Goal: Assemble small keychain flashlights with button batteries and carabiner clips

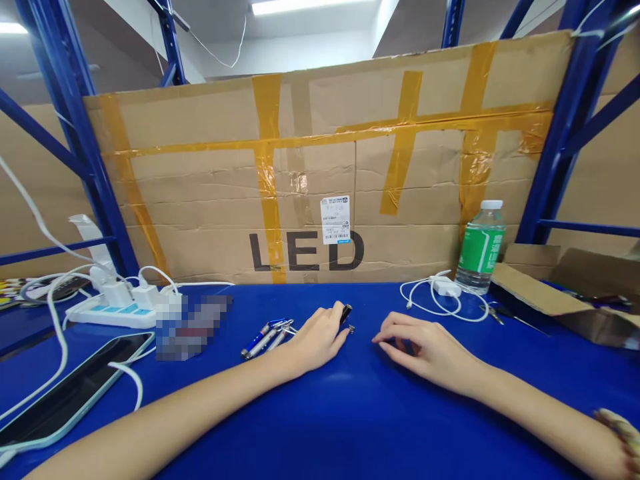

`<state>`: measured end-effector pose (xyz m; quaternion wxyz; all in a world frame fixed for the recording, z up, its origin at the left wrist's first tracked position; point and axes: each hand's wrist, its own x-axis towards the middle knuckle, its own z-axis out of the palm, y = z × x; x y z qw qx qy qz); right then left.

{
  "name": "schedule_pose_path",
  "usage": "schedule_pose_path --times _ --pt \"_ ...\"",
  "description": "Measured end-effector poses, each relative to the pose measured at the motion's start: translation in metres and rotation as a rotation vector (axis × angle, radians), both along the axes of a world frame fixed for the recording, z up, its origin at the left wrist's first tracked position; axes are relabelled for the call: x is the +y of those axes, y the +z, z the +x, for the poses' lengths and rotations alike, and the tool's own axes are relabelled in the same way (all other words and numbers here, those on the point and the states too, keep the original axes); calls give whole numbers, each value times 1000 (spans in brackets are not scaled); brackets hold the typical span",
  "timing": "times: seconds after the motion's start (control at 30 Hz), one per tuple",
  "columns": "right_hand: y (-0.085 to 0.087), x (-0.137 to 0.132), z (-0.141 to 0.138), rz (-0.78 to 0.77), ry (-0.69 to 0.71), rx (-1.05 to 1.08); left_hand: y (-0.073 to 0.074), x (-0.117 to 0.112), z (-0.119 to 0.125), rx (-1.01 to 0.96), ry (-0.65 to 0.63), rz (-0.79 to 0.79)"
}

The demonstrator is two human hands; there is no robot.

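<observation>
My left hand (317, 337) rests on the blue table (350, 413) with its fingers curled over a small black pen-like torch (346, 313), whose tip sticks out past the fingertips. Just left of that hand lies a small pile of blue and silver keychain torches (265, 335). My right hand (425, 347) lies a short way to the right, fingers bent and close together, fingertips touching the table; whether anything is under them I cannot make out. A small metal piece (352, 328) lies between the two hands.
A taped cardboard sheet marked LED (320, 180) stands behind the table. A green-labelled water bottle (480, 248), a white charger with cable (445, 288) and an open cardboard box (555, 293) are at the right. A power strip (113, 310) and a phone (70, 393) are at the left.
</observation>
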<state>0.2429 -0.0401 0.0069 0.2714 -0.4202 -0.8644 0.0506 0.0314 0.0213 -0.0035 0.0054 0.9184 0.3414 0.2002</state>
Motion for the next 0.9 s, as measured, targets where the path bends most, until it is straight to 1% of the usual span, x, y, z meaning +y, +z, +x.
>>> schedule_pose_path --times 0.1,0.17,0.33,0.4,0.47,0.53,0.6,0.8,0.9 --pt "0 0 1 -4 -10 -2 3 -2 1 53 -40 92" --pt "-1 1 2 -6 -19 -6 5 -3 1 108 -93 165" --pt "-5 5 3 -24 -30 -24 6 -4 0 222 -300 341" --pt "-5 5 3 -37 -18 -24 6 -3 -2 234 -389 407" --pt "-4 4 1 -52 10 -20 5 -3 -3 227 -451 461" --pt "-3 3 -1 -56 35 -18 4 -4 -4 215 -476 504" --pt "-2 2 -3 -44 27 -19 4 -6 -5 197 -487 543" --pt "1 -4 -8 15 -70 -38 6 -9 -3 218 -532 674" --pt "3 -7 -11 -9 -99 -47 5 -9 -4 205 -558 747"
